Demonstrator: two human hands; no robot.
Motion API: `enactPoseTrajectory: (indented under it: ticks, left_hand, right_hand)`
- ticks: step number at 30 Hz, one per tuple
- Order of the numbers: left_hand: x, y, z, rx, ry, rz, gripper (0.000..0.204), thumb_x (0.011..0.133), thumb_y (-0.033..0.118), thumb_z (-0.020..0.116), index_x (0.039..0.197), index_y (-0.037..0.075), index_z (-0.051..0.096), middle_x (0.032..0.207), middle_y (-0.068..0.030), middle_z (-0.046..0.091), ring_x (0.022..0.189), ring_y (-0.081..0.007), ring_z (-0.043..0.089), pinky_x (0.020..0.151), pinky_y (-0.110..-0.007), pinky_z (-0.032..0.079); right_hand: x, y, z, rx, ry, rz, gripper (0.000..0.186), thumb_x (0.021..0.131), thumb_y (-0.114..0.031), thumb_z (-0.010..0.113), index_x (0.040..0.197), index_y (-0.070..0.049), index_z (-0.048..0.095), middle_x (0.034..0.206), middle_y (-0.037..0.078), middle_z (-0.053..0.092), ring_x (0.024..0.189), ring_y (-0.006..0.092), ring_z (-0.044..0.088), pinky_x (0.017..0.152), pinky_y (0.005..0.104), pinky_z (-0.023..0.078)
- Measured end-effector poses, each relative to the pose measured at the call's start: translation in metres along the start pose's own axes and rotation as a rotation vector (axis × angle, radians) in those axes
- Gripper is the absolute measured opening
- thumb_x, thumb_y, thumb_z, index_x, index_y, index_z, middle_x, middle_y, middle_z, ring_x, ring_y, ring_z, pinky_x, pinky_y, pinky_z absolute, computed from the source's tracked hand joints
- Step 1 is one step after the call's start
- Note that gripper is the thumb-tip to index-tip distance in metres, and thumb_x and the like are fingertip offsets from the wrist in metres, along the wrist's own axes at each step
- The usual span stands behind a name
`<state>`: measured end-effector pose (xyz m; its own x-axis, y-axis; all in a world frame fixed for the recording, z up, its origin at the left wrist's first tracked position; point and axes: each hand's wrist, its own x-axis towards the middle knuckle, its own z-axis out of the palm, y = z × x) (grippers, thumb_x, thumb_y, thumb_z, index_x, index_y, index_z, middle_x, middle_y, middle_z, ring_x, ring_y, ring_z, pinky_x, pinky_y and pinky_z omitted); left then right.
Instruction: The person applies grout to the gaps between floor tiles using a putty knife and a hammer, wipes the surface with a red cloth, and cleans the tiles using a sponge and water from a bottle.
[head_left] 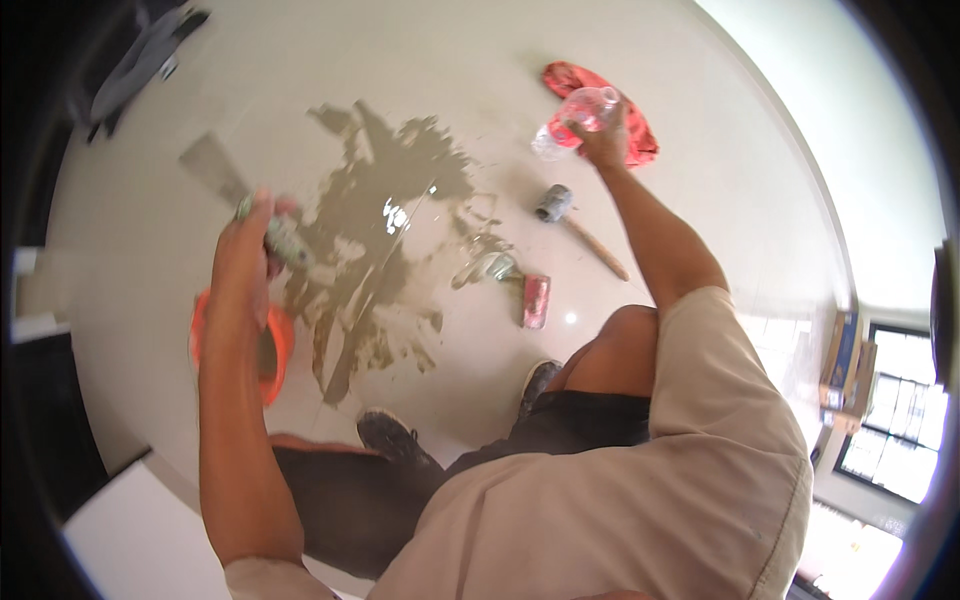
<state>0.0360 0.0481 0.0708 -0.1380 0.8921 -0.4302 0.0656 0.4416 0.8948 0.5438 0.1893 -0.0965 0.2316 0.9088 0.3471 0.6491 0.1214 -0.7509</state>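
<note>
My left hand (246, 235) is closed round the mottled, greenish handle of a putty knife (222, 172). Its wide blade is raised and points up and to the left, blurred by motion. At the far right, my right hand (606, 142) grips a clear plastic bottle (591, 105), seemingly tilted, in front of a crumpled red cloth or bag (640, 140). Wet grey-brown slurry (385, 190) is smeared over the pale tile floor between my hands. A mallet (555, 203) with a grey head and wooden handle lies nearer me than the bottle.
An orange bucket (201, 335) stands below my left hand, partly hidden by my forearm. A small tool with a reddish, block-like part (537, 300) lies at the slurry's right edge. My shoes (385, 432) are close to the smear. A grey-black item (135, 75) lies far left.
</note>
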Motion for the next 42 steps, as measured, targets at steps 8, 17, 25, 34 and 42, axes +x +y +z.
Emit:
enactPoseTrajectory:
  ticks: [8, 17, 25, 34, 42]
  left_hand:
    - [0.022, -0.028, 0.035, -0.253, -0.098, -0.165, 0.043, 0.104, 0.042, 0.052, 0.119, 0.003, 0.064, 0.095, -0.0003, 0.056, 0.088, -0.0114, 0.056, 0.079, -0.030, 0.050]
    - [-0.006, -0.009, 0.088, 0.044, -0.068, -0.280, 0.057, 0.105, 0.039, 0.046, 0.145, -0.002, 0.046, 0.143, -0.0165, 0.052, 0.126, -0.0335, 0.051, 0.103, -0.044, 0.042]
    - [-0.001, -0.027, 0.110, -0.008, -0.264, -0.113, 0.062, 0.105, 0.049, 0.041, 0.150, 0.006, 0.043, 0.126, -0.0094, 0.056, 0.098, -0.0227, 0.054, 0.082, -0.034, 0.044]
    - [-0.016, -0.008, 0.046, 0.948, -0.330, 0.125, 0.061, 0.097, 0.043, 0.057, 0.138, -0.002, 0.055, 0.129, -0.0230, 0.057, 0.117, -0.0339, 0.057, 0.101, -0.040, 0.043]
    - [-0.061, 0.026, -0.026, 0.641, 0.119, 0.129, 0.051, 0.096, 0.040, 0.064, 0.127, -0.001, 0.065, 0.093, -0.0034, 0.056, 0.085, -0.0115, 0.050, 0.084, -0.027, 0.043]
  right_hand:
    - [0.003, 0.043, 0.011, -0.151, 0.115, 0.122, 0.106, 0.067, -0.023, 0.091, 0.154, -0.018, 0.031, 0.149, 0.022, 0.042, 0.135, 0.0409, 0.045, 0.111, 0.0472, 0.042]
    - [-0.039, -0.067, 0.021, -0.385, -0.724, 0.343, 0.029, 0.078, -0.021, 0.069, 0.095, 0.001, 0.074, 0.102, 0.024, 0.072, 0.099, 0.0340, 0.070, 0.083, 0.0447, 0.057]
    - [-0.114, -0.226, 0.045, 0.468, -1.197, 0.363, 0.056, 0.091, -0.032, 0.064, 0.137, -0.001, 0.054, 0.121, 0.017, 0.066, 0.111, 0.0268, 0.066, 0.087, 0.0422, 0.059]
    - [-0.138, -0.236, 0.064, 0.324, -1.018, 0.350, 0.043, 0.101, -0.031, 0.055, 0.137, -0.009, 0.046, 0.092, 0.023, 0.068, 0.082, 0.0413, 0.070, 0.076, 0.0483, 0.056]
    - [-0.079, -0.077, 0.119, -0.847, -0.650, 0.077, 0.042, 0.099, -0.015, 0.045, 0.133, -0.036, 0.056, 0.134, 0.007, 0.056, 0.135, 0.0272, 0.045, 0.104, 0.0707, 0.029]
